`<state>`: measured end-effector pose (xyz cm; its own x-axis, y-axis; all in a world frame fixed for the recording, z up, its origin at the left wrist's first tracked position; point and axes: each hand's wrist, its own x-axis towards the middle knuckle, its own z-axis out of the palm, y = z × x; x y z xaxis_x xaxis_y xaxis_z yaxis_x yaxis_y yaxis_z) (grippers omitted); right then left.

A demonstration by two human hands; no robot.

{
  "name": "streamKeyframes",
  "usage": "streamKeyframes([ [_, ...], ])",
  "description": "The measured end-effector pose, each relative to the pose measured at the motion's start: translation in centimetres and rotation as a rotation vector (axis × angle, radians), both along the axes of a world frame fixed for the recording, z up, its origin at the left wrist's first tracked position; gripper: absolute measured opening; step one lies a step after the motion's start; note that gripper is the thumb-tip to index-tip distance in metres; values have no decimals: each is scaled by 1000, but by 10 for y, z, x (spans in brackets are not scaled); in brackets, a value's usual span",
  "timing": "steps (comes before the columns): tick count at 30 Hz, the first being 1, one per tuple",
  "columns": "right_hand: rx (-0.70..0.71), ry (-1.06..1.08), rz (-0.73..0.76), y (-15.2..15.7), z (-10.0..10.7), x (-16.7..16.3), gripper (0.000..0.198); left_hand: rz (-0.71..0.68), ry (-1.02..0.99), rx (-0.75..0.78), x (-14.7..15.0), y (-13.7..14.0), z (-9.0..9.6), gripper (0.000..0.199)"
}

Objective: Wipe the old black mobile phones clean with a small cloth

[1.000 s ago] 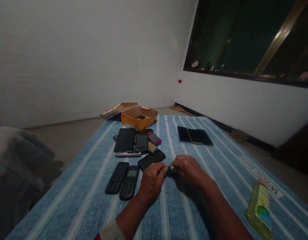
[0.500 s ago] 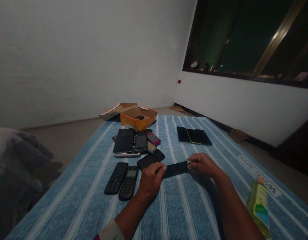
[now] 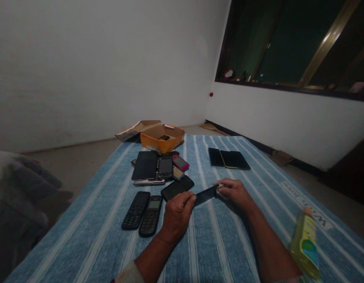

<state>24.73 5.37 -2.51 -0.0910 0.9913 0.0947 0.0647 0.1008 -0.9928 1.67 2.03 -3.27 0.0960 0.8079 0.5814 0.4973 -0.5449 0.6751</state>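
Note:
My left hand (image 3: 178, 212) grips one end of a dark, flat smartphone (image 3: 205, 195), held tilted just over the bed cover. At its other end, my right hand (image 3: 233, 192) is closed with a small whitish cloth (image 3: 219, 188) pinched against the phone's edge. Most of the cloth is hidden by the fingers. Left of my left hand lie two black keypad phones, one with a dark screen (image 3: 136, 210) and one with a pale screen (image 3: 151, 216). A black phone (image 3: 178, 188) lies face down just beyond that hand.
A pile of phones, including a black tablet-like one (image 3: 145, 165) and a pink one (image 3: 180, 162), lies before an open orange box (image 3: 158, 144). Two dark phones (image 3: 229, 159) lie at the far right. A yellow-green bottle (image 3: 305, 243) lies at the right on the striped blue cover (image 3: 105, 232).
My right hand has moved slightly left and up along the phone. The phone is now tilted more, its right end raised and its face looking narrower.

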Motion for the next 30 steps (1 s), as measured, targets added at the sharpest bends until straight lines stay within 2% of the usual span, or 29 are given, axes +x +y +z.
streamKeyframes([
  [5, 29, 138, -116, 5, -12, -13, 25, 25, 1, -27, 1, -1, 0, 24],
  [9, -12, 158, -164, 9, -16, -16, 29, 25, 9, -46, 3, -3, 1, 25],
  [13, -64, 145, -172, 10, -18, -17, 31, 21, 45, -69, 4, -4, -1, 27],
  [17, -74, 119, -164, 8, -18, -18, 25, 22, 62, -49, 3, -3, -2, 29],
  [25, -6, 115, -252, 11, -12, -27, 29, 24, 94, -39, 5, -5, -1, 32],
  [30, 54, 27, -253, 10, -15, -28, 29, 28, 124, 3, 6, -5, -3, 33],
])
